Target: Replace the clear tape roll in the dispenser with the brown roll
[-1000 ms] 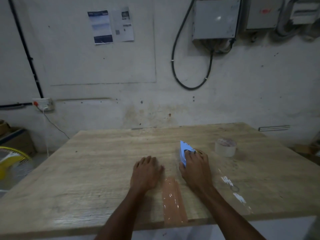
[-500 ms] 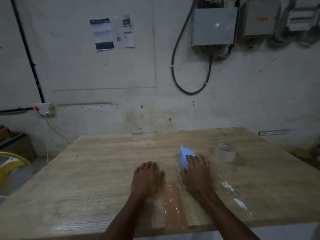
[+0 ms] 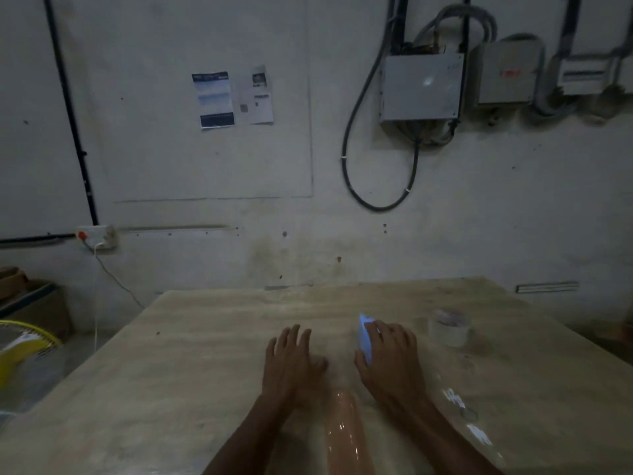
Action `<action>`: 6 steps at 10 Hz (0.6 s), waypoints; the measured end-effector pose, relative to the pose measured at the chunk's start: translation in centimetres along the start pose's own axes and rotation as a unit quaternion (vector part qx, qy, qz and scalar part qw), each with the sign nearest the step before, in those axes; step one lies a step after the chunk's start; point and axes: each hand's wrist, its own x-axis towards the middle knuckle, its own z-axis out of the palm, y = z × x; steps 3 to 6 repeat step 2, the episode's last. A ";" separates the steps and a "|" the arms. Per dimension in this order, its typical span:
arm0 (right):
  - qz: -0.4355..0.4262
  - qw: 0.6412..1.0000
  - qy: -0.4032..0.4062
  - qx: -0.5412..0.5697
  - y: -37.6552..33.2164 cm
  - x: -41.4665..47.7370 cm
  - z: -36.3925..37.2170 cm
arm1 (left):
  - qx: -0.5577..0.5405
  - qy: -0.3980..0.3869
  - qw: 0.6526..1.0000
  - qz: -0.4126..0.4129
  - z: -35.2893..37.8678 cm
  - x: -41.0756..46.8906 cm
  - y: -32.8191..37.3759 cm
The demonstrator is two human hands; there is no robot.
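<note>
My right hand [image 3: 392,363] lies over the blue tape dispenser [image 3: 364,337] on the wooden table [image 3: 191,371] and grips it; only its blue front edge shows. A strip of brown tape [image 3: 343,437] runs along the table from the dispenser toward the near edge. My left hand [image 3: 291,363] rests flat on the table just left of the strip, fingers apart. The clear tape roll [image 3: 449,328] stands on the table to the right of my right hand, apart from it. The roll inside the dispenser is hidden by my hand.
Pale strips of tape [image 3: 466,419] stick to the table at the right front. A yellow fan [image 3: 24,347] and boxes [image 3: 30,303] stand on the floor at the left. Wall cables [image 3: 376,186] and electrical boxes [image 3: 423,87] hang behind the table.
The view has tilted up and the picture has darkened. Both hands and the dispenser stay almost where they were on the table.
</note>
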 end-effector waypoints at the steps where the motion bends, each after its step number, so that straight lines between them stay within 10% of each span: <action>1: -0.018 0.999 0.030 0.003 0.6 2.7 -1.3 | 0.041 0.071 0.995 0.048 -3.3 1.9 0.3; 6: -0.016 0.999 0.037 -0.028 1.2 5.7 -3.2 | 0.062 0.153 0.984 0.064 -7.6 3.7 0.7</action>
